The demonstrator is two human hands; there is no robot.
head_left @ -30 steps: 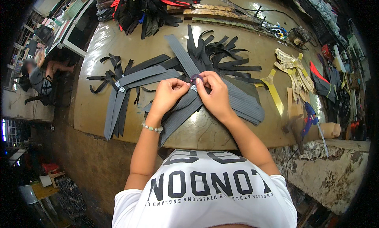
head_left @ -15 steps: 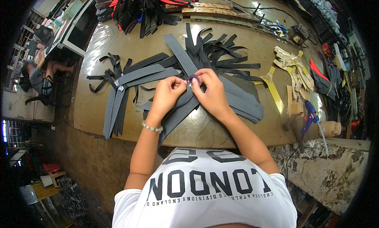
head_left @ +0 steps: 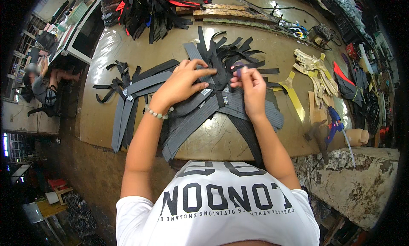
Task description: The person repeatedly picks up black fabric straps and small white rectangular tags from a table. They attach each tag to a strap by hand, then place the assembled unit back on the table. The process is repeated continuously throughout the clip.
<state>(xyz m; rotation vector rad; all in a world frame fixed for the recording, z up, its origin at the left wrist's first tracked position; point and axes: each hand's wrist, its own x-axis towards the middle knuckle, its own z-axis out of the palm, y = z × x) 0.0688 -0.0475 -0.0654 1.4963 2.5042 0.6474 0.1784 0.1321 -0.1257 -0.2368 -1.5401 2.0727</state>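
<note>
The left hand (head_left: 183, 82) is palm down with its fingers parted and thumb set away from them, just above or on a bundle of grey ribbed fabric straps (head_left: 181, 133); I cannot tell whether it pinches any cloth. This hand is the nearer to the small white rectangular label (head_left: 205, 92), which lies just beside its thumb. The grey straps lie below and to the right of these fingers, the lower ones with their long axis slanting from the label toward the near left. Right of the label, the right hand (head_left: 253, 90) is raised over the bundle's right part, its fingers closed on a small purple tool (head_left: 240, 70) whose full shape is hidden.

The shiny tan counter (head_left: 100, 127) carries it all. At the room's left, a seated person (head_left: 42, 82) is beside another work surface. On the counter's left is a second cluster of grey and black straps (head_left: 147, 83); on its right, cream-and-yellow strips (head_left: 317, 73), then a blue glue gun (head_left: 334, 120) and a tan roll (head_left: 355, 136) near the edge.
</note>
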